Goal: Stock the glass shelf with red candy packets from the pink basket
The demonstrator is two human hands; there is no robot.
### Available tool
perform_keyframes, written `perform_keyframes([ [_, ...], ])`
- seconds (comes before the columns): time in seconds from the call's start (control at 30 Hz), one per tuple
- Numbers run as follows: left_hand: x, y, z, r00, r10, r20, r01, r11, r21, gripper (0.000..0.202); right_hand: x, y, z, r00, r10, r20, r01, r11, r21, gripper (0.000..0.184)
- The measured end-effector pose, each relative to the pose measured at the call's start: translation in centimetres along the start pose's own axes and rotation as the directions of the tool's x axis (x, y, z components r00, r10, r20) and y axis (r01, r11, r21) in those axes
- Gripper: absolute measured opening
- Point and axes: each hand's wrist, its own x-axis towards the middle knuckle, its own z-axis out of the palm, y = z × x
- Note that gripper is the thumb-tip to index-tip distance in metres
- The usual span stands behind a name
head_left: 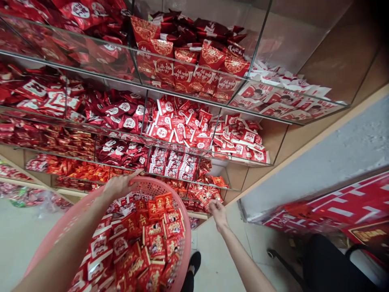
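Left hand point(120, 184) clamping pink basket point(186, 227) rim at 12 o'clock. Right hand point(219, 213) nearer, touching bottom-shelf packets point(201, 194) lying at its 11 o'clock; can't tell if pinching.

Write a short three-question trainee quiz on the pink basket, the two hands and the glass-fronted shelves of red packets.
1. True or false: the left hand holds the far rim of the round pink plastic basket.
2. The right hand is closest to: A) the lowest shelf's red packets; B) the top shelf; C) the black shoe.
3. Fill in: the basket holds small foil-wrapped packets that are mostly ____ in colour.
Key: 1 true; 2 A; 3 red.
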Motion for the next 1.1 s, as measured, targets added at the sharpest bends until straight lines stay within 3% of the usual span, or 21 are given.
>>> perform_keyframes([
  [0.13,0.1,0.0,0.0,1.000,-0.008,0.004,0.008,1.000,0.006,0.066,-3.5,-1.8,-0.5,0.994,0.098,0.040,-0.104,0.968,0.229,0.043],
  [0.3,0.0,0.1,-0.2,1.000,-0.015,0.020,0.015,1.000,0.008,0.066,-6.7,-5.3,-1.1,0.964,0.220,0.150,-0.265,0.852,0.452,0.035],
  [0.57,0.0,0.1,-0.2,0.999,-0.019,0.036,0.019,1.000,-0.009,0.069,-10.4,-7.9,0.6,0.928,0.162,0.335,-0.281,0.896,0.345,0.035],
  [0.93,-0.2,0.4,-0.5,0.999,-0.023,0.043,0.024,0.999,-0.025,0.069,-8.5,-8.1,2.7,0.911,0.074,0.405,-0.181,0.955,0.234,0.042],
  [1.1,-0.3,0.4,-0.6,0.998,-0.039,0.042,0.040,0.999,-0.010,0.068,-7.0,-8.9,4.0,0.868,0.011,0.496,-0.108,0.980,0.168,0.041],
])
